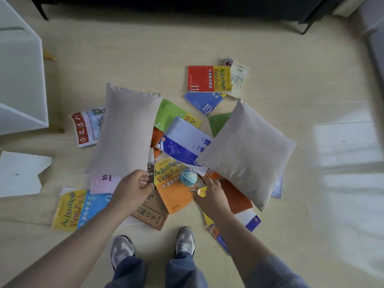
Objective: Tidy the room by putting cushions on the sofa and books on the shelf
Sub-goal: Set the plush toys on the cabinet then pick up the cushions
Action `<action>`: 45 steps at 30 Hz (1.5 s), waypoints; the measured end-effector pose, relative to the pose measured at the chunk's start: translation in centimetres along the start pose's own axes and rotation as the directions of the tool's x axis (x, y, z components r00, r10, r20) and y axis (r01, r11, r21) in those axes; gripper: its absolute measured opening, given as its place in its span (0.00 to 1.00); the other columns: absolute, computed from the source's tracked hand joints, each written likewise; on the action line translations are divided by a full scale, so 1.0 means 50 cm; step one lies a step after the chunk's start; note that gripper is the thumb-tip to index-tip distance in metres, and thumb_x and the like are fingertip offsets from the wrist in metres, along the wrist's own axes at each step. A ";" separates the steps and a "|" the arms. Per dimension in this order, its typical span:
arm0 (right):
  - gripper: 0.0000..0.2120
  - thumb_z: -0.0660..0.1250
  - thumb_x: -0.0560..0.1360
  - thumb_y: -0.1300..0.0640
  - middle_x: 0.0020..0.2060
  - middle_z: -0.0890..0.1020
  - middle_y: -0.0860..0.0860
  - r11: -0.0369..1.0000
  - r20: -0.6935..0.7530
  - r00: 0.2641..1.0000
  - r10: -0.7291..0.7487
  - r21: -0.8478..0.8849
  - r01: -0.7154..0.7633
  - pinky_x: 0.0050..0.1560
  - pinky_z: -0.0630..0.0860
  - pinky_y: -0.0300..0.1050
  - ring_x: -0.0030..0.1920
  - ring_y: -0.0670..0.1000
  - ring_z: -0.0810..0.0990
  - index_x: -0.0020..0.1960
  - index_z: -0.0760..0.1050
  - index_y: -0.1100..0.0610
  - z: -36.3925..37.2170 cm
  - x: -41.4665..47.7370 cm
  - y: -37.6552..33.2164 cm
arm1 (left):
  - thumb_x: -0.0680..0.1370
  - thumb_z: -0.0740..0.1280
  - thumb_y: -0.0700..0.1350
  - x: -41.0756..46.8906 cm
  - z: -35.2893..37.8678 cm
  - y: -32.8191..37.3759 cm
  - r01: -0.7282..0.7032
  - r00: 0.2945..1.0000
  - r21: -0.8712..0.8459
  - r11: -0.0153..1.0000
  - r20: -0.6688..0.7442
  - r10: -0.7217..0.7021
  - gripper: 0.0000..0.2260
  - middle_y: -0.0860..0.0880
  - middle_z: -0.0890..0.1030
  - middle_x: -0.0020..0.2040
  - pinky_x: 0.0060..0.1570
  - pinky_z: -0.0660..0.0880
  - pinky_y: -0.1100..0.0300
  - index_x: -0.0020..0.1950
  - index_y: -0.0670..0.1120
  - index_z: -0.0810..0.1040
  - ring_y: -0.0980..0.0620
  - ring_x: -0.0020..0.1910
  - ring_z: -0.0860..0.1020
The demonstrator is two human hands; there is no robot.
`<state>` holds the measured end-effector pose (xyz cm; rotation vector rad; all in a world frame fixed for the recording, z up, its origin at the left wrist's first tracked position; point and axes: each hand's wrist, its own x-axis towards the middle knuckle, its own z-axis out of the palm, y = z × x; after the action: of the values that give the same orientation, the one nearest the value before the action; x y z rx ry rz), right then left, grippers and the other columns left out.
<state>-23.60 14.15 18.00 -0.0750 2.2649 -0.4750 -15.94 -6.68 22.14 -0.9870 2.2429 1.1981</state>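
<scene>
The person is standing over a heap of books on the pale floor (270, 59), with a dark sofa (187, 7) lying at the far edge. The left hand (133, 190) is pinching the near end of a thin dark book (151, 169) beside the left cushion (126, 132). The right hand (212, 194) is reaching onto the orange book (174, 194) just near of the right cushion (247, 152); whether it is grasping anything cannot be told. Both cushions are lying on the books.

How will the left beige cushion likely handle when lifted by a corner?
The left cushion looks plump and cloth-covered: probably light and floppy, sagging from a corner. It lies partly over the red-and-white book, so lifting it may shift that book.
</scene>
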 end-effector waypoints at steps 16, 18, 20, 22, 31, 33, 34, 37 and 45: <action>0.35 0.72 0.71 0.53 0.69 0.64 0.56 0.997 -0.099 0.993 0.060 -0.032 -0.063 0.58 0.78 0.52 0.64 0.59 0.72 0.73 0.60 0.49 0.308 0.408 0.136 | 0.77 0.66 0.42 0.323 0.213 -0.229 -0.084 0.996 0.051 0.995 0.047 0.081 0.17 0.47 0.78 0.61 0.53 0.71 0.61 0.66 0.43 0.73 0.50 0.58 0.77; 0.35 0.72 0.71 0.54 0.68 0.65 0.56 0.998 -0.103 0.993 0.057 -0.027 -0.060 0.57 0.78 0.52 0.63 0.59 0.73 0.73 0.60 0.49 0.331 0.431 0.145 | 0.77 0.66 0.43 0.340 0.232 -0.249 -0.082 0.995 0.058 0.995 0.068 0.078 0.17 0.48 0.78 0.62 0.53 0.72 0.60 0.66 0.44 0.72 0.51 0.58 0.76; 0.36 0.74 0.70 0.54 0.67 0.66 0.55 0.998 -0.107 0.992 0.065 -0.012 -0.067 0.56 0.79 0.53 0.62 0.59 0.74 0.72 0.59 0.48 0.348 0.444 0.147 | 0.77 0.67 0.44 0.349 0.243 -0.262 -0.076 0.994 0.060 0.995 0.080 0.071 0.18 0.48 0.78 0.62 0.54 0.73 0.59 0.66 0.45 0.72 0.51 0.57 0.76; 0.38 0.75 0.69 0.53 0.66 0.67 0.55 0.997 -0.111 0.991 0.079 0.001 -0.079 0.54 0.80 0.53 0.61 0.58 0.75 0.72 0.58 0.48 0.361 0.457 0.148 | 0.77 0.67 0.44 0.357 0.252 -0.273 -0.071 0.994 0.073 0.995 0.084 0.065 0.17 0.49 0.78 0.61 0.54 0.74 0.58 0.66 0.45 0.72 0.52 0.57 0.77; 0.42 0.78 0.61 0.48 0.61 0.68 0.52 0.972 -0.130 0.976 0.177 0.182 -0.152 0.48 0.81 0.47 0.54 0.52 0.75 0.69 0.61 0.49 0.322 0.373 0.113 | 0.77 0.67 0.43 0.301 0.201 -0.247 -0.045 0.996 0.043 0.998 0.079 0.042 0.16 0.48 0.79 0.58 0.52 0.72 0.62 0.64 0.44 0.74 0.52 0.54 0.78; 0.41 0.78 0.61 0.48 0.61 0.68 0.52 0.966 -0.132 0.978 0.163 0.221 -0.132 0.49 0.80 0.47 0.52 0.51 0.74 0.69 0.61 0.49 0.288 0.313 0.093 | 0.76 0.67 0.42 0.260 0.177 -0.224 -0.036 0.996 0.039 0.999 0.086 0.033 0.15 0.48 0.80 0.58 0.53 0.72 0.61 0.63 0.44 0.75 0.53 0.54 0.78; 0.41 0.78 0.61 0.48 0.60 0.68 0.51 0.960 -0.134 0.977 0.165 0.248 -0.128 0.49 0.80 0.46 0.52 0.50 0.74 0.68 0.61 0.49 0.262 0.277 0.080 | 0.76 0.67 0.42 0.232 0.157 -0.203 -0.027 0.995 0.038 0.999 0.098 0.024 0.15 0.48 0.80 0.57 0.54 0.73 0.61 0.63 0.44 0.75 0.53 0.54 0.78; 0.40 0.77 0.62 0.49 0.58 0.67 0.49 0.949 -0.149 0.977 0.151 0.298 -0.101 0.47 0.79 0.43 0.52 0.49 0.73 0.67 0.60 0.49 0.194 0.168 0.044 | 0.76 0.68 0.42 0.156 0.106 -0.150 -0.026 0.996 0.017 1.000 0.091 0.025 0.13 0.50 0.80 0.54 0.55 0.73 0.59 0.60 0.44 0.76 0.52 0.53 0.79; 0.37 0.77 0.63 0.50 0.56 0.68 0.49 0.863 -0.206 0.952 0.227 0.496 -0.099 0.37 0.71 0.33 0.51 0.47 0.73 0.66 0.61 0.48 -0.040 -0.110 -0.075 | 0.76 0.68 0.43 -0.070 -0.077 0.046 -0.064 0.996 -0.019 0.998 0.053 0.065 0.10 0.53 0.81 0.53 0.52 0.76 0.58 0.56 0.49 0.76 0.54 0.52 0.79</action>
<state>-21.72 12.42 24.43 0.4582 2.3062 -0.9897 -15.44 -7.64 27.74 -0.8840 2.2418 1.2579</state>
